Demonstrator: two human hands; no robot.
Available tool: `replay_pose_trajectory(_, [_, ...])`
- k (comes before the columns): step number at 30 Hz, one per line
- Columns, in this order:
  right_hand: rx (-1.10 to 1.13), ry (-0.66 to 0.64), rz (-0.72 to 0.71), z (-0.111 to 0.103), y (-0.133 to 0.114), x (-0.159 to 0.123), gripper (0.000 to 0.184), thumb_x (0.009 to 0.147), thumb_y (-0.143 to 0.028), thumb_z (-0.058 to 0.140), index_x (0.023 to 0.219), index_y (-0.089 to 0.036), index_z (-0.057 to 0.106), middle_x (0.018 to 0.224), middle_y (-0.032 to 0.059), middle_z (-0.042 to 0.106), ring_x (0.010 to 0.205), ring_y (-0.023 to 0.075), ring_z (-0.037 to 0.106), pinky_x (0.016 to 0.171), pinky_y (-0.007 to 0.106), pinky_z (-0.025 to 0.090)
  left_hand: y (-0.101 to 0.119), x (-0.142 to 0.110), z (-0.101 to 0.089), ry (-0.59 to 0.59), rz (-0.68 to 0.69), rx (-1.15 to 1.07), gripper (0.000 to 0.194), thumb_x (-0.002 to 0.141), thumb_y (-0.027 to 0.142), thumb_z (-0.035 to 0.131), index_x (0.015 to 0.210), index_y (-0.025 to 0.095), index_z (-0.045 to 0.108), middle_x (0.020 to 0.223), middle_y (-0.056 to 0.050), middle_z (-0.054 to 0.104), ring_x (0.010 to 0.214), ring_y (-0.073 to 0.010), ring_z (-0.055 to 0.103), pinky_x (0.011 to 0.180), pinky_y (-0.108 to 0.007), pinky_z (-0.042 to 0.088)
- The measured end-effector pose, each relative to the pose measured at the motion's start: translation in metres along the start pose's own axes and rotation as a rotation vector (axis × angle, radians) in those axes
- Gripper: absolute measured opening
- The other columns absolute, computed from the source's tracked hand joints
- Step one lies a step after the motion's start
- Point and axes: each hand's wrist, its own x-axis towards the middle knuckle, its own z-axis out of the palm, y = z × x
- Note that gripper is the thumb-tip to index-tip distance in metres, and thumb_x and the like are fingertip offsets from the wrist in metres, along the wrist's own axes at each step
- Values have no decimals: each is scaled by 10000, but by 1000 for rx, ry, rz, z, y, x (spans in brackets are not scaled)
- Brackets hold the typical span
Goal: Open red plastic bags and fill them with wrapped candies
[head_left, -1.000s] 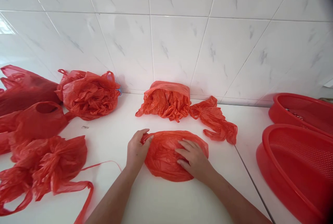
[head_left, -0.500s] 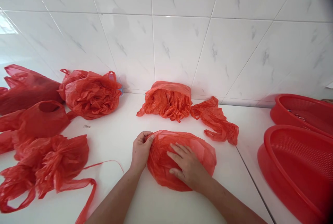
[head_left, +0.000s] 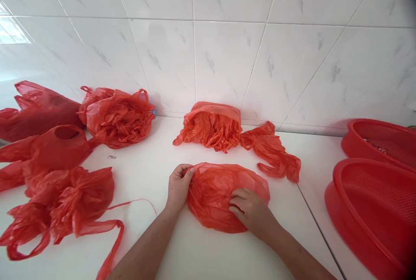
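Observation:
A thin red plastic bag (head_left: pixel 214 197) lies puffed out on the white table in front of me. My left hand (head_left: pixel 179 184) pinches its left edge between thumb and fingers. Over the right part of the bag, my right hand (head_left: pixel 250 208) rests with its fingers curled and drawn together against the plastic; whether a fold is caught in them is hidden. Just behind stands a red bag stuffed with crumpled red plastic (head_left: pixel 212 126). To its right lies a crumpled red bag (head_left: pixel 274 152).
On the left are a loose heap of red bags (head_left: pixel 69 202) and a rounded stuffed red bag (head_left: pixel 118 119). Two red perforated baskets (head_left: pixel 367 223) stand at the right, past a seam in the white tabletop (head_left: pixel 146 236). A tiled wall (head_left: pixel 227 63) closes off the back.
My right hand has slid to the right over the bag, and its spread fingers have curled in. The bag looks slightly flatter at its near edge. My left hand keeps its pinch.

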Motion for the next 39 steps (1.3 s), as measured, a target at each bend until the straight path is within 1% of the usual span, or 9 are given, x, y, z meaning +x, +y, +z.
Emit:
replay_pose_trajectory(4, [12, 69, 10, 7, 1, -5, 223, 910, -222, 440, 975, -226, 653, 1054, 66, 617, 956, 207, 580, 816, 375, 523, -2, 1, 0, -5, -10, -8, 264, 722, 415, 642, 820, 173, 607, 707, 9, 600, 578, -105, 520, 559, -215, 432])
replay_pose_trajectory(7, [45, 5, 33, 7, 0, -4, 222, 895, -187, 452, 909, -236, 667, 984, 44, 633, 901, 188, 594, 765, 340, 536, -3, 2, 0, -4, -23, -11, 258, 718, 412, 650, 818, 177, 612, 697, 12, 605, 573, -107, 523, 555, -216, 434])
replay_pose_trajectory(9, [55, -12, 43, 2, -1, -4, 207, 875, -169, 479, 923, -240, 668, 1015, 35, 632, 922, 182, 592, 784, 330, 532, -3, 3, -1, 5, -28, -1, 260, 717, 412, 656, 823, 179, 614, 698, 15, 604, 578, -106, 522, 558, -211, 433])
replay_pose_trajectory(13, [29, 122, 88, -18, -3, -13, 226, 872, -175, 489, 1028, -237, 642, 1139, 49, 599, 1034, 185, 560, 874, 343, 503, -4, 5, -3, -25, -55, 3, 279, 720, 432, 655, 849, 187, 622, 710, 17, 609, 580, -106, 520, 553, -204, 431])
replay_pose_trajectory(18, [17, 199, 204, -38, 7, -42, 224, 881, -188, 478, 1029, -242, 638, 1106, 54, 612, 1021, 180, 572, 877, 336, 504, -4, 5, -3, -30, -109, 0, 304, 699, 452, 670, 866, 199, 639, 714, 17, 618, 607, -116, 537, 543, -194, 440])
replay_pose_trajectory(24, [74, 194, 402, -34, 25, -87, 232, 910, -255, 432, 982, -260, 653, 1051, 51, 633, 974, 190, 599, 837, 329, 528, 3, 3, -2, -45, -129, 23, 351, 702, 502, 650, 884, 202, 638, 814, -15, 641, 674, -158, 573, 550, -223, 464])
replay_pose_trajectory(28, [37, 208, 506, -36, 34, -102, 242, 914, -322, 438, 978, -260, 663, 1095, 55, 627, 1013, 204, 589, 871, 340, 517, 5, 1, -1, -69, -140, 18, 386, 706, 521, 635, 921, 199, 635, 819, -20, 635, 682, -167, 574, 573, -243, 475])
replay_pose_trajectory(35, [5, 183, 628, -47, 46, -106, 277, 904, -384, 425, 1028, -279, 650, 1196, 47, 573, 1111, 216, 539, 926, 378, 491, 2, 2, -2, -78, -101, 24, 374, 722, 524, 621, 933, 214, 625, 857, -8, 608, 715, -148, 523, 586, -222, 454])
replay_pose_trajectory(39, [-5, 192, 676, -41, 60, -96, 364, 885, -380, 433, 1224, -298, 536, 1385, 32, 407, 1280, 220, 392, 1027, 407, 404, 2, 2, -3, -90, -98, 50, 372, 739, 527, 607, 941, 215, 623, 860, -10, 597, 740, -154, 516, 599, -225, 449])
